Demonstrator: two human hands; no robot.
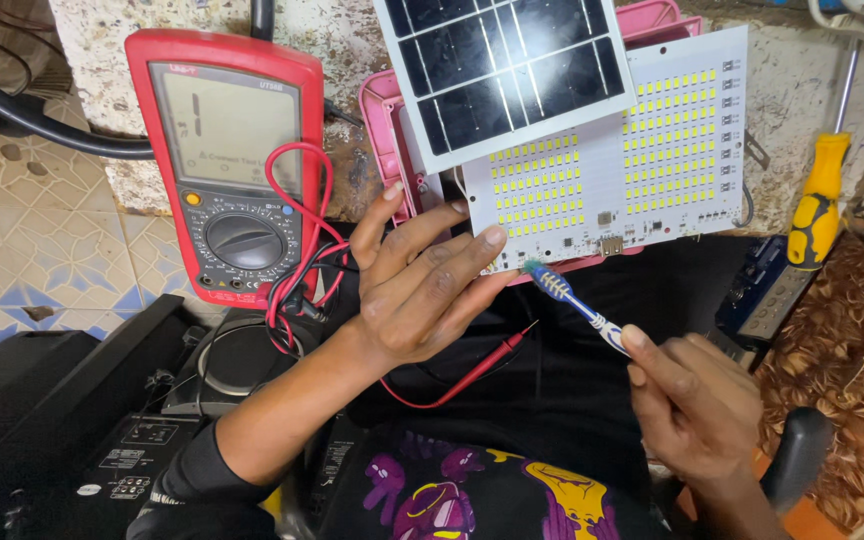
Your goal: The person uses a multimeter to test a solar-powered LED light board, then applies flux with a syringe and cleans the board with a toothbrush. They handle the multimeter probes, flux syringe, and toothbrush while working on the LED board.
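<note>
My left hand (pixel 417 280) holds the lower left corner of a white LED circuit board (pixel 632 160), fingers under and against its edge. A small solar panel (pixel 507 65) lies over the board's upper left, on a pink housing (pixel 389 130). My right hand (pixel 692 400) grips a blue and white toothbrush (pixel 574 300), its bristle head touching the board's lower edge near a small connector. A red probe (pixel 497 355) lies on the black cloth below my left hand.
A red multimeter (pixel 227 160) with red and black leads stands at the left against a stone ledge. A yellow-handled screwdriver (pixel 817 200) lies at the right. Black equipment cases (pixel 102 420) sit at lower left, tiled floor beyond.
</note>
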